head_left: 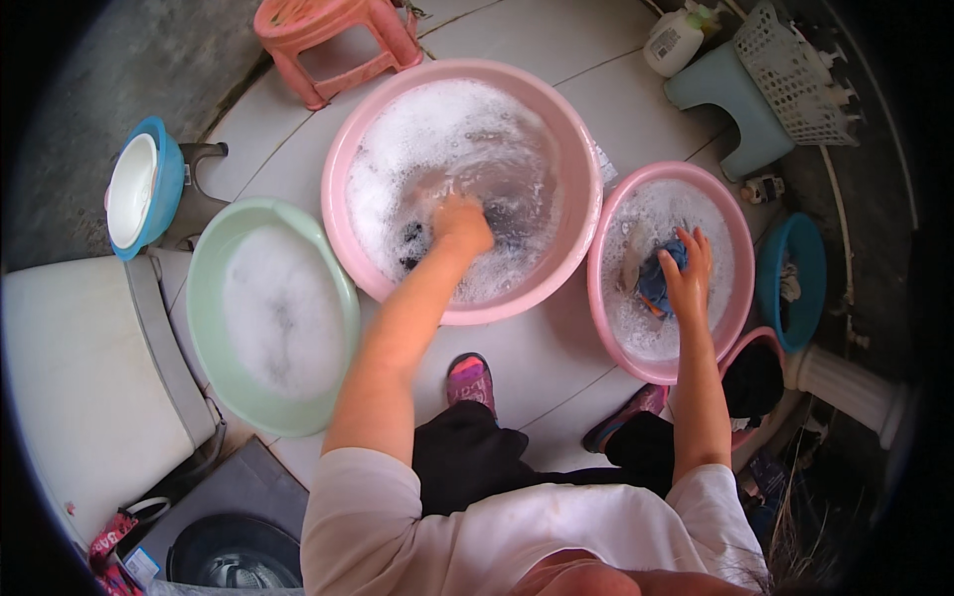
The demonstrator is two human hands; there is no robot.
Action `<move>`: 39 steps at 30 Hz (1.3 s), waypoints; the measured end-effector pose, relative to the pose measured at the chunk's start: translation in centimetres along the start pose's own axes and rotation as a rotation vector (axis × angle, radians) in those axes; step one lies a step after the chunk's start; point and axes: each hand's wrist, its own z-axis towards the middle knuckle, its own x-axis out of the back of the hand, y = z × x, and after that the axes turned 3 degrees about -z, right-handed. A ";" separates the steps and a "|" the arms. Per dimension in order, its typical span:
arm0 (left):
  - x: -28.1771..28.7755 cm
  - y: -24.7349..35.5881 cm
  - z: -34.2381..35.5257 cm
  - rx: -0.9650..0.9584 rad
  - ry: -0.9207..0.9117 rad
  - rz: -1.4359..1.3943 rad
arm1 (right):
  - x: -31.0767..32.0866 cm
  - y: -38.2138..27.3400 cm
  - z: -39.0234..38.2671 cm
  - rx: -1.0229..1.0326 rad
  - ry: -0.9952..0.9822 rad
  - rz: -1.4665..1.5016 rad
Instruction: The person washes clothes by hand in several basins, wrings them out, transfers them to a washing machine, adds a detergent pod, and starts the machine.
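Note:
In the large pink basin (334, 189) of sudsy water, my left hand (460, 223) reaches down, its fingers hidden under the surface. Dark cloth (413, 240) shows through the foam beside it. At the right, a smaller pink basin (736, 268) holds more foamy water, where my right hand (691, 268) grips a bunched blue cloth (659, 276) with a bit of orange on it, thumb and fingers around the top of it.
Around me are a green tub (204, 308) of suds, stacked bowls (170, 184), a white appliance (89, 368), a red stool (338, 30), a pale stool (725, 99) with a basket (795, 79), a bottle (668, 40), a blue basin (810, 278) and a white pipe (845, 387).

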 end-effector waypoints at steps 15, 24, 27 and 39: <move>-3.0 -2.2 -2.2 -0.357 -0.247 -0.482 | -4.9 -13.9 0.9 0.446 -0.268 0.114; 1.8 -9.4 0.0 -0.195 0.032 -1.552 | -9.8 -14.7 3.3 0.211 -0.491 0.480; -0.4 -10.2 1.7 -0.093 0.239 -1.353 | -12.9 -16.1 3.6 0.220 -0.469 0.321; -4.3 -6.6 1.2 -0.311 -0.344 -0.331 | -18.2 -19.8 1.2 0.434 -1.208 -0.212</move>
